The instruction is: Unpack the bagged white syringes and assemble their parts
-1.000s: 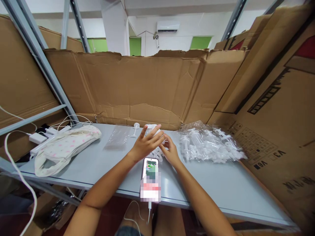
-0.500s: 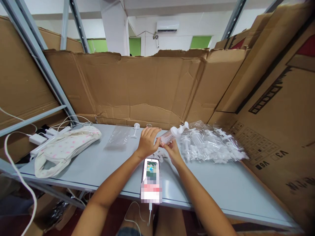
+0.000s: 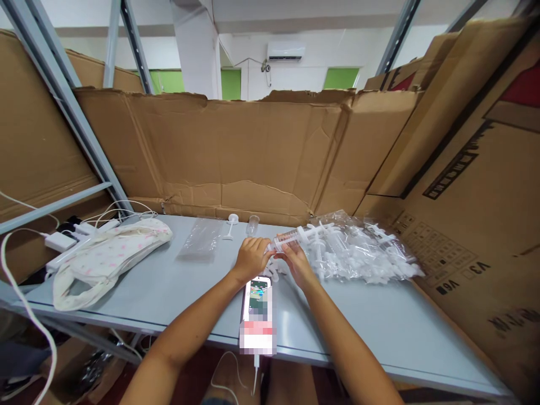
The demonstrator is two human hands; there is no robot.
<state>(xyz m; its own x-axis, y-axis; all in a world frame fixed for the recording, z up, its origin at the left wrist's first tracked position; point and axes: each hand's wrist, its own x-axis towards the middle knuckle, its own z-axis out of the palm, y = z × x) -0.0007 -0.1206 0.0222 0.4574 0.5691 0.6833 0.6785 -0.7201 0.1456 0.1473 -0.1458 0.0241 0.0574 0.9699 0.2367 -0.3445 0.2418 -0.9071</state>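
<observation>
A clear plastic syringe [image 3: 290, 238] with a white plunger is held between my two hands, lying nearly level and pointing left. My left hand [image 3: 252, 256] is closed around its tip end, and the fingers hide that end. My right hand [image 3: 297, 263] grips the barrel from below and the right. Small white plastic parts [image 3: 273, 270] lie on the table beneath my hands, partly covered. Behind my left hand are a loose white plunger [image 3: 230, 227] and a clear barrel [image 3: 252, 225]. A clear bag of several syringes [image 3: 365, 250] lies just right of the held one.
A phone [image 3: 258, 309] with a cable lies at the front edge of the grey table [image 3: 169, 287]. Flat clear plastic bags [image 3: 201, 239] lie left of the plunger. A white cloth bag [image 3: 113, 256] and power strip [image 3: 80, 243] are farther left. Cardboard walls [image 3: 248, 152] enclose the back.
The syringe has swung from a raised tilt to nearly level. My left hand has moved down toward me, uncovering the clear barrel behind it.
</observation>
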